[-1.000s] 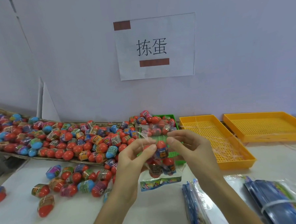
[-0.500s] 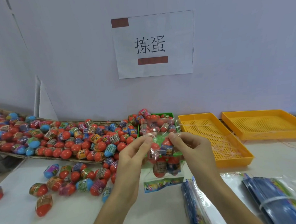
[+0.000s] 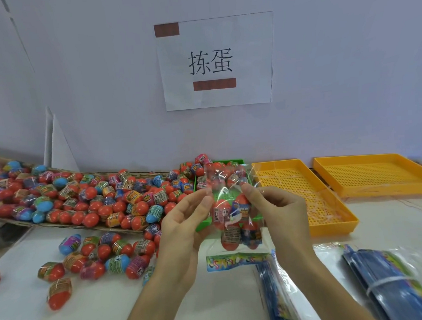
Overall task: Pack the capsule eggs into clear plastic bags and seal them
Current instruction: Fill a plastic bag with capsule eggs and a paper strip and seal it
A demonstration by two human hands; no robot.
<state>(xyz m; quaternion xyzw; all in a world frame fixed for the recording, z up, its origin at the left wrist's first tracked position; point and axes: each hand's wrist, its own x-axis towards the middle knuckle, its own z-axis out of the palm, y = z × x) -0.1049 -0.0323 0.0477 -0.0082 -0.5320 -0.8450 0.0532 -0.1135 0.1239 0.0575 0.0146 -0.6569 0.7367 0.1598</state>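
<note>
Now the clear bag [image 3: 229, 222] hangs in the air above the front-middle of the white table [image 3: 110, 309], held by its upper part between two hands. The left hand [image 3: 184, 225] pinches the bag's top left side with thumb and fingertips; the right hand [image 3: 278, 210] pinches the top right side the same way, its other fingers curled loosely. Inside the bag sit several capsule eggs [image 3: 232, 220], red with printed wrappers, stacked in two rows above a colourful printed strip at the bag's lower end.

Compared with half a second ago, the hands have drawn apart: the fingertips that nearly met over the bag mouth now stand at its two sides, and the plastic between them is stretched wider. The bag itself hangs at much the same spot.

Along the left and back edge of the table lies a big heap of loose eggs [image 3: 97, 195] on a cardboard sheet, with a smaller scatter nearer the front-left corner. A green tray [image 3: 237, 162] shows behind the bag. Two yellow perforated trays [image 3: 329, 202] sit toward the back-right. Bundles of flat empty bags [image 3: 382, 280] lie at the front-right corner. A paper sign [image 3: 214, 61] hangs on the wall.
</note>
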